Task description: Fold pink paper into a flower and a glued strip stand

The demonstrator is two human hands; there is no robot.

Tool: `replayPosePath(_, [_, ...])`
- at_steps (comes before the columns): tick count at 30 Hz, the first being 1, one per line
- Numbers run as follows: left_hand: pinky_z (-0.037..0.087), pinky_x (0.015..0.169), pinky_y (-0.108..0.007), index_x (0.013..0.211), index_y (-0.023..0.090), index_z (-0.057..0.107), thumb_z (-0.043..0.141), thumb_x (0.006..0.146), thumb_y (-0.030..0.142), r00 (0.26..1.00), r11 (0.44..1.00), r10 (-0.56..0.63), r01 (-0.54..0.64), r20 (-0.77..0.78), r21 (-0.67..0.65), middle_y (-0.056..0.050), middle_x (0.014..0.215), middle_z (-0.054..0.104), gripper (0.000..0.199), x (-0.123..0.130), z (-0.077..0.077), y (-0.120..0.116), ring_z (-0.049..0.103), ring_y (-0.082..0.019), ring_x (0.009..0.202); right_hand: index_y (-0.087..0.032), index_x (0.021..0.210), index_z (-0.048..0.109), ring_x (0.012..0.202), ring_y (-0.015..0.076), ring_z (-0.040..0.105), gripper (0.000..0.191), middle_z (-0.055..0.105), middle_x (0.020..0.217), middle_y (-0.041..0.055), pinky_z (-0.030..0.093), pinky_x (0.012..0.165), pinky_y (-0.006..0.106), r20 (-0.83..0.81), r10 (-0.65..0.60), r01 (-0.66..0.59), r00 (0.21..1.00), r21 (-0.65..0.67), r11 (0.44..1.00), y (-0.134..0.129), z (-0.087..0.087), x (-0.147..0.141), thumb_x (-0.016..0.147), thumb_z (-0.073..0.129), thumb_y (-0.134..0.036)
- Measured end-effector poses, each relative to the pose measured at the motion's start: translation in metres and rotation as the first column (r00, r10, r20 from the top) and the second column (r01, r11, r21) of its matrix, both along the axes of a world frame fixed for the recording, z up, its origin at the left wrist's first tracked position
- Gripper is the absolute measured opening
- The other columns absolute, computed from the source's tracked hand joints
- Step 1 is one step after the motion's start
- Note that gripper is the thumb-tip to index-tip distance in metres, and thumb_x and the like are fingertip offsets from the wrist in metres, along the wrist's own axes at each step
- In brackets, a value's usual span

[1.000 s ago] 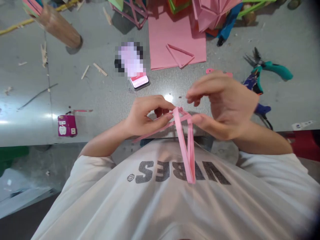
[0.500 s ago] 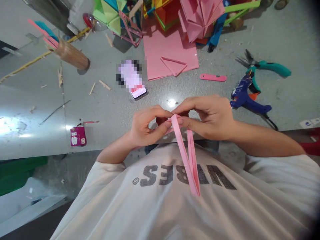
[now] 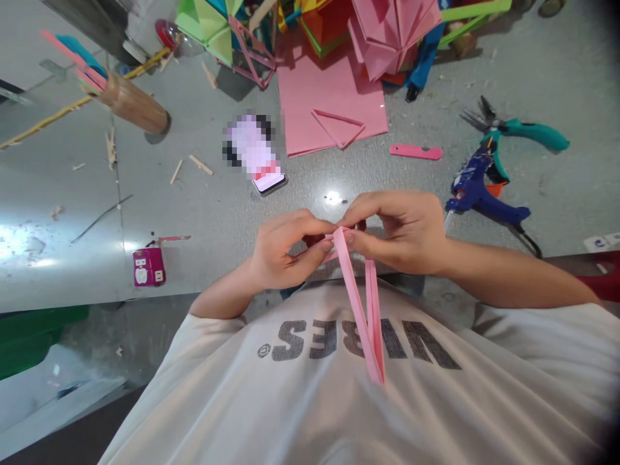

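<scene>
A folded pink paper strip [image 3: 356,300] is bent into a narrow triangle whose tip hangs down in front of my shirt. My left hand [image 3: 295,248] pinches it at its upper corner between thumb and forefinger. Right beside, my right hand [image 3: 400,232] grips the same corner with thumb and fingers, so the fingertips nearly meet. The fingers partly hide the corner. Farther up the table, a finished-looking pink paper triangle [image 3: 343,144] lies on a pink sheet of paper [image 3: 300,139].
A phone [image 3: 269,182] lies left of the pink sheet, a pink cutter [image 3: 415,152] right of it. Pliers [image 3: 535,132] and a blue glue gun [image 3: 477,190] sit at right. Colourful folded paper shapes [image 3: 387,39] stand at the back, a wooden cup [image 3: 138,106] and purple box [image 3: 149,266] at left.
Both hands keep their pinch on the strip's corner, having sunk very slightly in view. The hanging tip has swung a little left. The table things show only a small camera shift.
</scene>
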State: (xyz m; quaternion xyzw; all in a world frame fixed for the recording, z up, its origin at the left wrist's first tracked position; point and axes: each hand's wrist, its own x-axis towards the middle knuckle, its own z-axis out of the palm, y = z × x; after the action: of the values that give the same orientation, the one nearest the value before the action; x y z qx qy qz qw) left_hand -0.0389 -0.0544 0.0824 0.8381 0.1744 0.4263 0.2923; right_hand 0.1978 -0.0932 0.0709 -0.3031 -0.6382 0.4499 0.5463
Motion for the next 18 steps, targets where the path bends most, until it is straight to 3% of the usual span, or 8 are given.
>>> replayPosePath(4, [0.052,0.062,-0.024,0.117,0.022,0.078,0.078,0.106,0.019,1.0,0.999,0.01,-0.011,-0.025,-0.048,0.0,0.083,0.077,0.011,0.0,0.0,-0.001,0.069,-0.011,0.067,-0.031,0.101,0.089,0.08,0.0165,0.074,0.019,0.085,0.093,-0.0007,0.062,0.075,0.034,0.032,-0.004,0.007,0.999,-0.109,0.994,0.002,0.002,0.001,0.095,0.097,-0.047])
replayPosePath(8, [0.055,0.065,-0.023,0.11,0.022,0.078,0.079,0.108,0.023,0.999,0.986,0.025,-0.032,-0.046,-0.161,-0.001,0.085,0.078,0.003,0.003,-0.002,-0.004,0.069,-0.01,0.068,-0.027,0.094,0.089,0.074,0.015,0.072,0.025,0.084,0.086,0.0001,0.06,0.071,0.031,0.058,0.01,0.004,0.998,-0.223,0.975,0.008,0.006,0.005,0.091,0.1,-0.05])
replayPosePath(10, [0.055,0.064,-0.022,0.109,0.022,0.078,0.079,0.109,0.027,0.997,0.964,0.03,-0.047,-0.067,-0.261,-0.001,0.084,0.078,0.006,0.003,-0.005,-0.004,0.068,-0.01,0.068,-0.025,0.091,0.089,0.072,0.0147,0.071,0.029,0.083,0.083,0.0008,0.059,0.069,0.03,0.055,0.035,-0.017,0.998,-0.303,0.953,0.014,0.005,0.008,0.087,0.103,-0.05])
replayPosePath(12, [0.055,0.062,-0.021,0.113,0.021,0.077,0.081,0.11,0.035,0.996,0.905,0.005,-0.042,-0.088,-0.424,-0.001,0.085,0.077,0.015,0.002,-0.008,0.0,0.069,-0.01,0.067,-0.023,0.089,0.089,0.068,0.0141,0.069,0.033,0.081,0.078,0.0012,0.057,0.065,0.03,0.032,0.055,-0.038,0.998,-0.394,0.918,0.022,0.002,0.012,0.083,0.106,-0.051])
replayPosePath(14, [0.059,0.061,-0.021,0.118,0.022,0.077,0.083,0.109,0.046,0.995,0.774,-0.072,0.011,-0.071,-0.633,-0.002,0.086,0.077,0.027,0.0,-0.011,0.01,0.071,-0.011,0.067,-0.021,0.088,0.089,0.065,0.0131,0.067,0.036,0.079,0.075,0.0012,0.053,0.061,0.029,-0.005,0.05,-0.046,0.999,-0.471,0.881,0.031,-0.003,0.015,0.081,0.107,-0.051])
replayPosePath(16, [0.064,0.06,-0.025,0.122,0.023,0.077,0.084,0.106,0.057,0.986,0.553,-0.164,0.106,0.017,-0.827,-0.003,0.085,0.079,0.039,0.001,-0.018,0.026,0.075,-0.014,0.064,-0.02,0.086,0.088,0.064,0.0126,0.065,0.039,0.078,0.073,0.0015,0.05,0.059,0.029,-0.055,0.018,-0.045,0.998,-0.527,0.849,0.039,-0.009,0.015,0.078,0.108,-0.053])
replayPosePath(18, [0.065,0.058,-0.029,0.119,0.022,0.079,0.087,0.101,0.063,0.97,0.307,-0.204,0.191,0.131,-0.932,-0.004,0.086,0.082,0.045,0.005,-0.028,0.043,0.076,-0.016,0.062,-0.019,0.08,0.086,0.064,0.0127,0.064,0.042,0.075,0.07,0.0015,0.049,0.06,0.03,-0.117,-0.004,-0.061,0.993,-0.55,0.833,0.045,-0.015,0.014,0.075,0.109,-0.054])
